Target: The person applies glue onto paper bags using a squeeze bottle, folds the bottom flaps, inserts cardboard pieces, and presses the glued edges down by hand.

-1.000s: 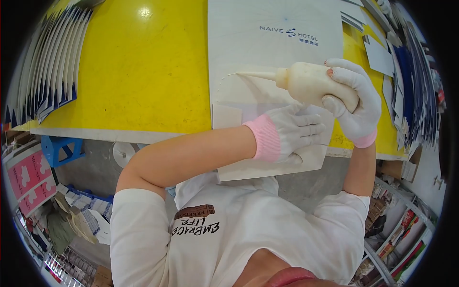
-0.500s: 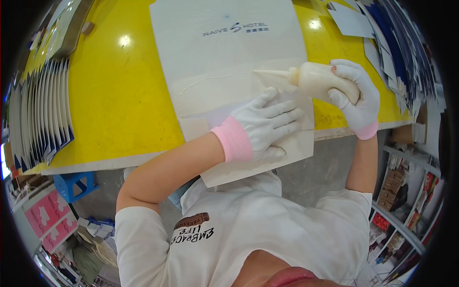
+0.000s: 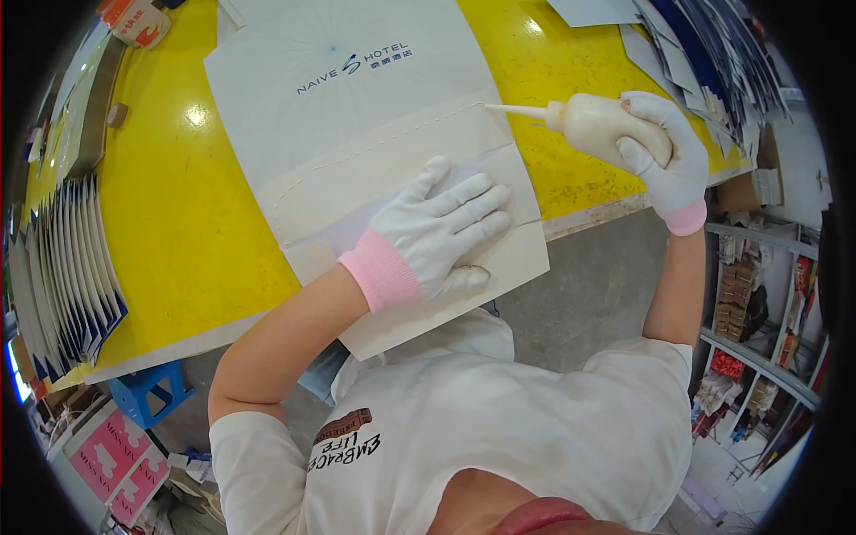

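A white paper bag (image 3: 267,98) printed with blue NAIVE HOTEL lettering lies slanted over the table edge, its folded bottom end toward my body. Palm down on this folded part is my left hand (image 3: 437,227), in a white glove with a pink cuff, fingers spread. My right hand (image 3: 679,169), gloved alike, is wrapped round a squeeze bottle (image 3: 615,129) of cream-coloured liquid. The bottle lies sideways in the air, its long nozzle pointing left, with the tip at the bag's right edge. A dotted, curved line of whitish liquid runs across the bag from lower left to that tip.
Upright folded bags (image 3: 76,276) stand at the left of the yellow table (image 3: 196,214). More stacked sheets (image 3: 687,62) lie at the upper right. An orange-and-white container (image 3: 135,24) is at the upper left. A blue stool (image 3: 150,392) and metal shelves (image 3: 758,357) stand below table level.
The nozzle has travelled right across the bag, and the dotted line has lengthened behind it. The view has turned, so the bag appears farther left and more slanted. My left hand has stayed on the bag.
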The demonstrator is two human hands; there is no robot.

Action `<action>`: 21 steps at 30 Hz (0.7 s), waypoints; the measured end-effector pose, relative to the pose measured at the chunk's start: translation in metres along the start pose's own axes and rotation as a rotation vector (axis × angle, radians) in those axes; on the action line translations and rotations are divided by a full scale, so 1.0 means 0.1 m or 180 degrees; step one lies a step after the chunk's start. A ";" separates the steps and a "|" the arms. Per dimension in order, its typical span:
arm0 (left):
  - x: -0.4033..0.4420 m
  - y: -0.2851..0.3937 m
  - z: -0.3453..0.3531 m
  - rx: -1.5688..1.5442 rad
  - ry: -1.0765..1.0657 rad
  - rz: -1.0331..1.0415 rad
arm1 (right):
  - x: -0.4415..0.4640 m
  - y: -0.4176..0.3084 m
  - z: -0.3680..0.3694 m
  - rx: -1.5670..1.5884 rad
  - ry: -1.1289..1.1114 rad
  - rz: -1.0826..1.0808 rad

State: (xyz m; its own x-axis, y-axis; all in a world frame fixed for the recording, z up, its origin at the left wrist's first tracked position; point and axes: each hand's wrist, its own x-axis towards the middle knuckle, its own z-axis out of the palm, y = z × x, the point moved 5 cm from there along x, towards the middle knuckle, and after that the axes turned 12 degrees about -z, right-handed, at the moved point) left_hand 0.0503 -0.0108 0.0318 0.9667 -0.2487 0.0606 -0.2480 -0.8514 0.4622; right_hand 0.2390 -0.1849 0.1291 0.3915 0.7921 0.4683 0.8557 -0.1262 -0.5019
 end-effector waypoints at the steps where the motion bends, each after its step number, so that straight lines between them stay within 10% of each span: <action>1: 0.00 0.00 0.00 0.0001 0.0018 0.0007 | 0.00 -0.03 -0.02 -0.0079 -0.0050 -0.0035; 21: -0.04 -0.02 0.03 -0.0110 0.0316 0.0033 | 0.21 -0.27 0.32 -0.0078 -0.0118 -0.0487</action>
State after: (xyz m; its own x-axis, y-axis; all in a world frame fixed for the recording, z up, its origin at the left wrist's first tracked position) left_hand 0.0470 -0.0091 0.0280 0.9660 -0.2090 0.1522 -0.2574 -0.8321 0.4913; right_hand 0.2135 -0.1458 0.1293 0.2434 0.8246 0.5106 0.9126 -0.0164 -0.4085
